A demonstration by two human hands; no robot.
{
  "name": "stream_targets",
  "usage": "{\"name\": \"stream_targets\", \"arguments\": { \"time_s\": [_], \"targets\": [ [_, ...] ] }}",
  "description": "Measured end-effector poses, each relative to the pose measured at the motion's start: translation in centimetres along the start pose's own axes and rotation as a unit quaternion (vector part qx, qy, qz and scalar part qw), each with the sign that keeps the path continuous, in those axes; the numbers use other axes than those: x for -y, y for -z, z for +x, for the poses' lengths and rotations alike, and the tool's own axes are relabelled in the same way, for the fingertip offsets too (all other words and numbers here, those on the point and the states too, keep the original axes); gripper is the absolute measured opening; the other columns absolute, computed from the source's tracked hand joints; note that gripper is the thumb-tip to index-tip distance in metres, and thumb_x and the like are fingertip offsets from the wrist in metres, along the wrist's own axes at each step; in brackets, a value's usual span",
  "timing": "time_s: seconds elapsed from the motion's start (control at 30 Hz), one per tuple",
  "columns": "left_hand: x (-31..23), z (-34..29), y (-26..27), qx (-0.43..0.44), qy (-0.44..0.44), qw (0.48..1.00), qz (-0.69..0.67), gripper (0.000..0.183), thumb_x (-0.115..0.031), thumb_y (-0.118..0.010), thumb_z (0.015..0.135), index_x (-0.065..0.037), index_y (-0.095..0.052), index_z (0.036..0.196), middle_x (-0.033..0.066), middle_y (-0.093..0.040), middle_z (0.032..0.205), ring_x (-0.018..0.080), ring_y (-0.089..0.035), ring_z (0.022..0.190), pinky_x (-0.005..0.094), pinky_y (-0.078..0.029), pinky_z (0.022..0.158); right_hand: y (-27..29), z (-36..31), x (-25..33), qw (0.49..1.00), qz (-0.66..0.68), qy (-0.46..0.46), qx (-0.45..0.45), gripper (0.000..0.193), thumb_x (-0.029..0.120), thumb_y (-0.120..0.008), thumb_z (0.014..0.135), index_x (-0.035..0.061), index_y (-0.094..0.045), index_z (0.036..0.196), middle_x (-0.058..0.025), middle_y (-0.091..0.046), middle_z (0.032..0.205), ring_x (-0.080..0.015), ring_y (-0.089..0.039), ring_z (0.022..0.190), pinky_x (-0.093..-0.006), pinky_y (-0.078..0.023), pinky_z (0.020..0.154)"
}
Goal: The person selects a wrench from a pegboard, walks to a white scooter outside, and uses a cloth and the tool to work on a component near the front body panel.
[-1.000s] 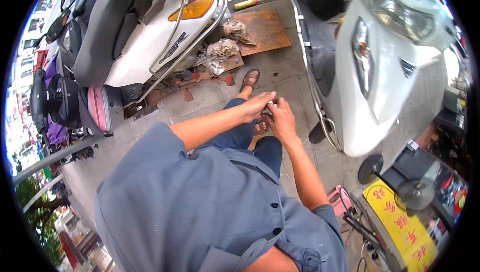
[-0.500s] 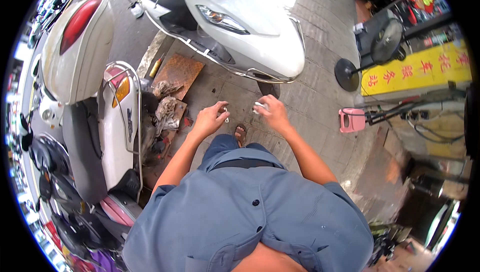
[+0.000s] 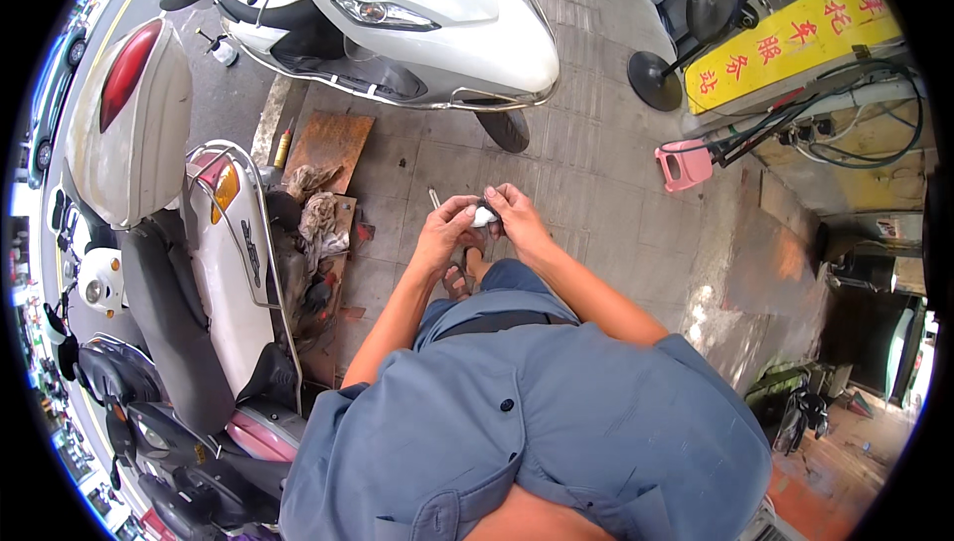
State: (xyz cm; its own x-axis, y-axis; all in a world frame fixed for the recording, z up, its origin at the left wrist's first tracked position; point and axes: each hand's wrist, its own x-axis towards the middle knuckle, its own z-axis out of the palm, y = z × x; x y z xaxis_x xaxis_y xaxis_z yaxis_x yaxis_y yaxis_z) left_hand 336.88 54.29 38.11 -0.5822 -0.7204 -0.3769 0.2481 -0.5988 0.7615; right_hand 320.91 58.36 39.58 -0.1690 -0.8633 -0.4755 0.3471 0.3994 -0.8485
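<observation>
In front of my waist, my two hands are together. My left hand (image 3: 449,230) pinches a small white piece (image 3: 483,216), whose kind I cannot make out. My right hand (image 3: 517,220) closes on the same piece from the other side, and something dark shows by its fingers. A thin pale stick (image 3: 434,198) with a dark tip juts up beside my left fingers; whether that hand grips it is unclear. Below the hands, my sandalled feet (image 3: 456,281) stand on the grey paving.
A white scooter (image 3: 457,34) stands ahead; another with a grey seat (image 3: 177,312) is close on my left. Crumpled rags (image 3: 320,220) lie near a rusty plate (image 3: 333,147). To the right are a pink stool (image 3: 684,164), a fan's round base (image 3: 654,81) and a yellow sign (image 3: 795,39).
My hands were apart, with small white things at the fingers of each; now they meet at the white piece. The view has shifted, and a second foot shows.
</observation>
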Motion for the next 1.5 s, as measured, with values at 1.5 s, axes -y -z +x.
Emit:
{"name": "stream_targets", "arguments": {
  "time_s": [1.5],
  "targets": [
    [2.2, 53.9, -43.5, 0.054, 0.074, 0.993, 0.078, 0.015, -0.023, -0.058, 0.098, -0.008, -0.057, 0.099, -0.0002, -0.059, 0.081, 0.0091, -0.057, 0.063, 0.0233, -0.044, 0.054, 52.2, 24.8, 28.0, 0.954, -0.176, 0.178, -0.166, 0.027, 0.027, -0.063, 0.095, 0.0029, -0.06, 0.107, -0.0029, -0.06, 0.089, -0.0084, -0.055, 0.073, -0.0243, -0.046, 0.063]
  ]
}}
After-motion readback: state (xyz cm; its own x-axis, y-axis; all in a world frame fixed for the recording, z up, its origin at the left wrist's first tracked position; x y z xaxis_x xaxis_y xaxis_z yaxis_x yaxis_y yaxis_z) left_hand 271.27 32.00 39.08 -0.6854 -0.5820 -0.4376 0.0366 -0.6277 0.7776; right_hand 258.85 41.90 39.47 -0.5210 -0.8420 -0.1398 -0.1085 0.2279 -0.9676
